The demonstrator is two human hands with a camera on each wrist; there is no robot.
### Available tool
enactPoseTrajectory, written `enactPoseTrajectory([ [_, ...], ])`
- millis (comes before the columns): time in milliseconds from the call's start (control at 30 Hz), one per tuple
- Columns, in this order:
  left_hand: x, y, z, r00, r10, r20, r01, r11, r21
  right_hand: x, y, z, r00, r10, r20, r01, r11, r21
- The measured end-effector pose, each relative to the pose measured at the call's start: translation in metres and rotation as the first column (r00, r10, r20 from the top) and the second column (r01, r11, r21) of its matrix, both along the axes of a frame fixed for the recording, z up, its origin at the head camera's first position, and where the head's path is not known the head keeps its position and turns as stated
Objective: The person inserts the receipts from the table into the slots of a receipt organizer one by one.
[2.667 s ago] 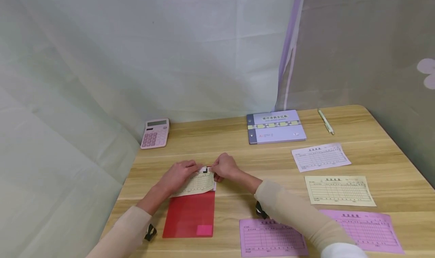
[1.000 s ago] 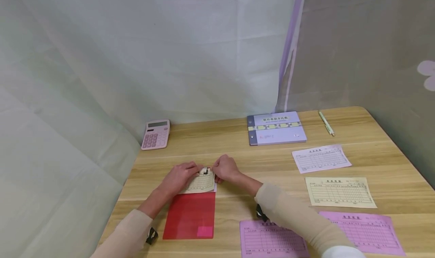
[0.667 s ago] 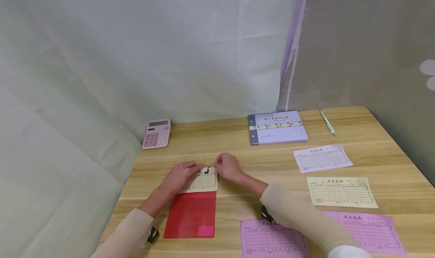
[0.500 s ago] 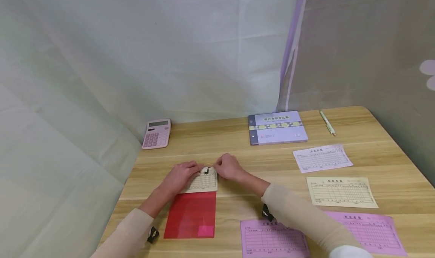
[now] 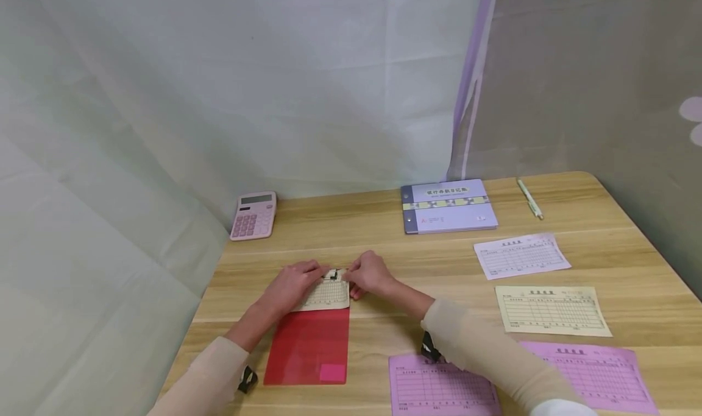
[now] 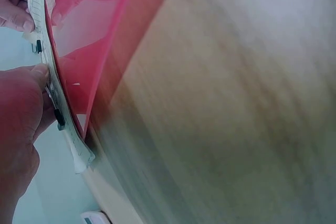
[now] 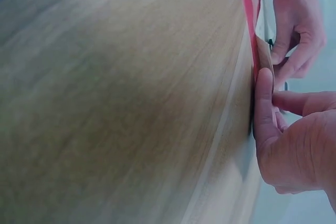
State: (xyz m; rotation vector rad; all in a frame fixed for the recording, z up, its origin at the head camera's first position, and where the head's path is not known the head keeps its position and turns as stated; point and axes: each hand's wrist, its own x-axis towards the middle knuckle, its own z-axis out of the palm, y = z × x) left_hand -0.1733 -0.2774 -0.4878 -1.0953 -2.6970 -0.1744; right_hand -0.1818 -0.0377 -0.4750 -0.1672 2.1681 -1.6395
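Observation:
A red translucent folder [image 5: 309, 346] lies on the table with a pink label near its lower corner. Yellowish printed slips [image 5: 328, 295] lie across its top. A thin fastener [image 5: 333, 275] with black sliding pieces [image 6: 59, 118] runs along the slips' upper edge. My left hand [image 5: 289, 287] covers the slips' left part, thumb and fingers pinching at the fastener. At the top right corner, my right hand [image 5: 370, 273] pinches the slips' edge between thumb and index finger. The right wrist view shows both hands [image 7: 299, 145] close together along that edge; the fastener's right end is mostly hidden.
A pink calculator [image 5: 254, 216] sits at the back left. Behind to the right are a purple account book [image 5: 448, 206] and a pen [image 5: 529, 198]. White [image 5: 522, 256], yellow [image 5: 553, 310] and purple slips [image 5: 441, 388] lie on the right side, one purple slip partly under my right forearm.
The slips, whose lower left part was lifted earlier, now lie flatter across the folder. My right hand has shifted slightly at the corner; my left hand stays nearly in place.

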Motion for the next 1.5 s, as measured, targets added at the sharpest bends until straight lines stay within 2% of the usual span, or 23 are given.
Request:
enactPoseTrajectory([
  [567, 0.001, 0.0, -0.001, 1.0, 0.006, -0.008, -0.006, 1.0, 0.007, -0.001, -0.002, -0.001, 0.999, -0.026, 0.024, 0.026, 0.999, 0.019],
  [767, 0.001, 0.001, -0.001, 1.0, 0.018, 0.02, -0.018, 0.999, 0.041, -0.003, 0.006, 0.002, 0.999, 0.024, 0.038, -0.024, 1.0, 0.007],
  [933, 0.001, -0.001, 0.0, 0.999, 0.016, 0.036, -0.019, 0.996, 0.089, -0.012, 0.026, 0.008, 0.998, 0.064, -0.01, -0.064, 0.998, 0.024],
  [1033, 0.0, -0.001, 0.001, 0.999, 0.015, 0.051, -0.02, 0.994, 0.106, -0.02, 0.044, 0.014, 0.994, 0.085, -0.073, -0.081, 0.995, 0.058],
  [1233, -0.002, -0.004, 0.003, 0.997, 0.004, 0.077, -0.013, 0.994, 0.111, -0.03, 0.09, 0.033, 0.965, 0.169, -0.198, -0.152, 0.983, 0.102],
  [1367, -0.003, -0.005, 0.003, 0.996, -0.001, 0.091, -0.008, 0.995, 0.1, -0.026, 0.122, 0.043, 0.939, 0.231, -0.256, -0.203, 0.97, 0.133],
  [1500, -0.005, -0.006, 0.002, 0.996, -0.016, 0.084, 0.007, 0.994, 0.106, -0.016, 0.151, 0.045, 0.9, 0.326, -0.288, -0.299, 0.944, 0.137],
])
